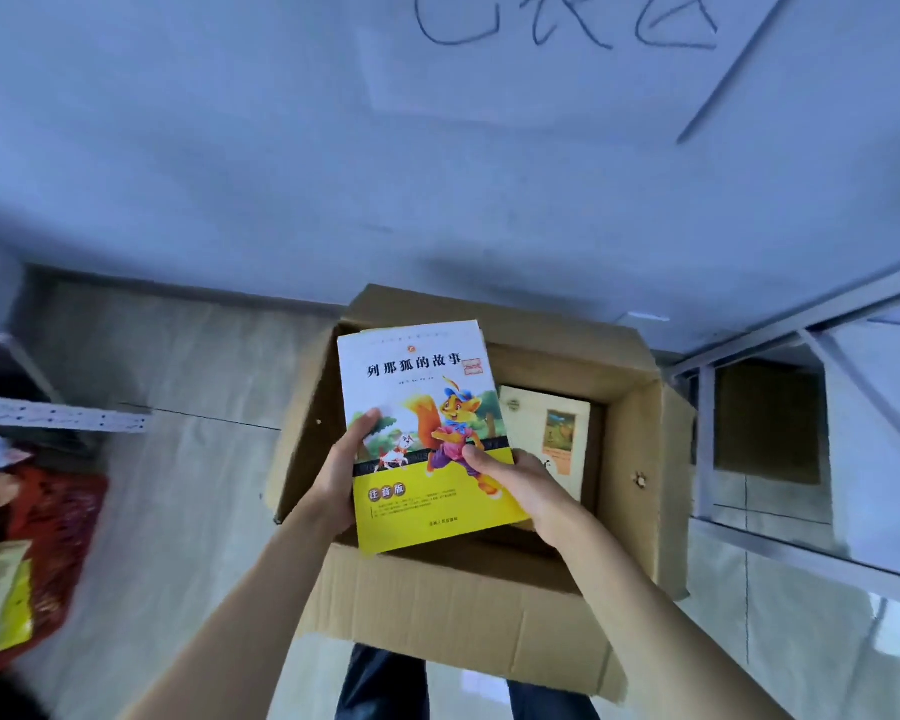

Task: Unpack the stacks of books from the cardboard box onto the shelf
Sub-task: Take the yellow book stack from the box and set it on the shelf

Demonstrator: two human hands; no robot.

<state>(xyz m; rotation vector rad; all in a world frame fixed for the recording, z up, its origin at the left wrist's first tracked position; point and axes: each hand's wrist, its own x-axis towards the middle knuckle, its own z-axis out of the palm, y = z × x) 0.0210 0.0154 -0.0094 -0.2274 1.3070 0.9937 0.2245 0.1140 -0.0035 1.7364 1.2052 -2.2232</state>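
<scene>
The top book [417,423] hides the rest of its stack and both hands' fingers beneath it. The cream book [544,433] is half covered. Books [1,553] at left are blurred and cropped.

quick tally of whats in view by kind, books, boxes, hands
Books with a cover showing: 2, the fox book held above the box, and a cream book lying inside it
Cardboard box: 1
Hands: 2, left hand and right hand, both gripping the fox book
Total: 5
A second book's edge shows behind the fox book; not counted.
</scene>
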